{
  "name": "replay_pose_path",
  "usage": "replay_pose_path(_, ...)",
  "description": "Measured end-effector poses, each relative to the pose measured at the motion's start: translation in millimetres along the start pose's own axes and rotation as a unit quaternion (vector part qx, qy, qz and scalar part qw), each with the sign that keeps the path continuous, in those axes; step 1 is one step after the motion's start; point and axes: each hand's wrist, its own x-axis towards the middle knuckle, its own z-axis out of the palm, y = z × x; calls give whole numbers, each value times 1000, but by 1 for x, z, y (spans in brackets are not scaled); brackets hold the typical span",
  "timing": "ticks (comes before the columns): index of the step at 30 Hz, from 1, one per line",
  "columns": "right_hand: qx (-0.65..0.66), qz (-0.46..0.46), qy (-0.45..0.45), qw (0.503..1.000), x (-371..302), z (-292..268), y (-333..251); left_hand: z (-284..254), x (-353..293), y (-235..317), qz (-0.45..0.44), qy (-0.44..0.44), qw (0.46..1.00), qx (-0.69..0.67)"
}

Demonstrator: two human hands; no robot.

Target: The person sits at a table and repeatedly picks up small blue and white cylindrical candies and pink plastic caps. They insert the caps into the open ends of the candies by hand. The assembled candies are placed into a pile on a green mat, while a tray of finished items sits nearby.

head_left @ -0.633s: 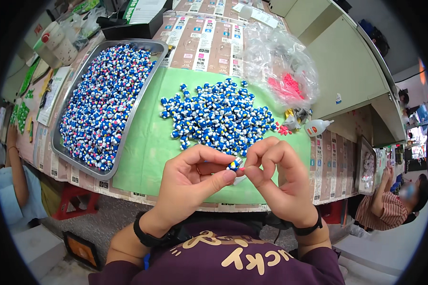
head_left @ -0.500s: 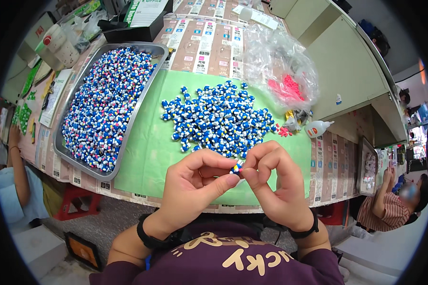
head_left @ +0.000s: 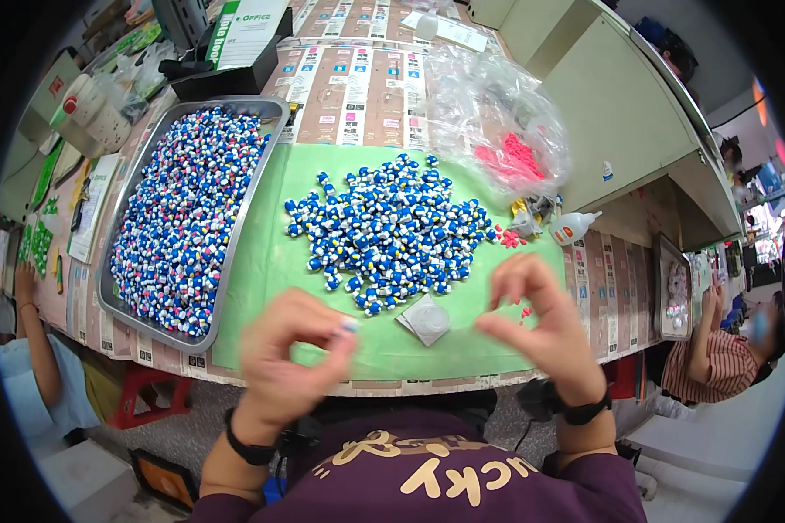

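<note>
My left hand [head_left: 290, 356] is closed, with a small blue-and-white plastic figure [head_left: 349, 326] pinched at its fingertips. My right hand [head_left: 542, 321], slightly blurred, hangs apart from it over the right of the green mat [head_left: 262, 301]; thumb and fingers are parted, and nothing shows between them. Between the hands, a small grey square with a round clear disc [head_left: 429, 321] lies on the mat. Beyond it spreads a loose pile of blue-and-white figures [head_left: 384, 231] with yellow bits. Tiny pink pieces [head_left: 510, 238] lie at the pile's right, and a few more beside my right hand.
On the left, a metal tray [head_left: 227, 301] is heaped with similar figures, many with pink bits. A white squeeze bottle [head_left: 572, 227] and a clear plastic bag [head_left: 462, 96] with pink pieces are at the right. A cabinet [head_left: 619, 122] borders the far right. Other people sit on both sides.
My hands were together at one figure and have separated. The left moved left with the figure; the right moved right and its fingers spread. The grey square has come into view.
</note>
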Motion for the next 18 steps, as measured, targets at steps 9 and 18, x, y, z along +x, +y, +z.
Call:
replay_pose_path(9, -222, 237, -10, 946, -55, -74, 51, -100, 11, -22, -165, 221, 912, 303)
replay_pose_path(18, -157, 180, 17, 971, -31, -51, 66, -12, 23, -24, -56, -74, 930, 356)
